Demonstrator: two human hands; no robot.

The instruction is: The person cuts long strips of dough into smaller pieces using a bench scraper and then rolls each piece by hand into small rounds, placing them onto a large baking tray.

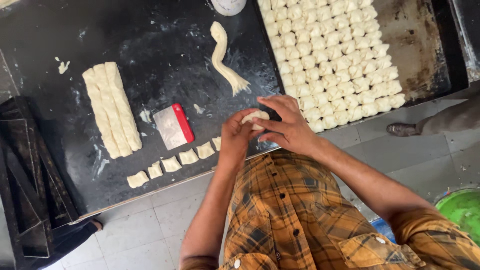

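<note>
Both hands meet over the front edge of the black worktop (160, 45). My left hand (235, 135) and my right hand (287, 125) together pinch one small pale dough piece (255, 118). A row of several cut dough squares (172, 164) lies along the front edge to the left of my hands. Beside them rests a metal dough scraper with a red handle (173, 126). Three long dough strips (112, 107) lie side by side at the left. A twisted dough rope (222, 55) lies near the top middle.
A dark baking tray (420, 45) at the right holds several rows of shaped dough pieces (332, 55). Stacked black trays (25, 175) stand at the left. Someone's shoe (402, 129) is on the tiled floor; a green tub (462, 210) sits lower right.
</note>
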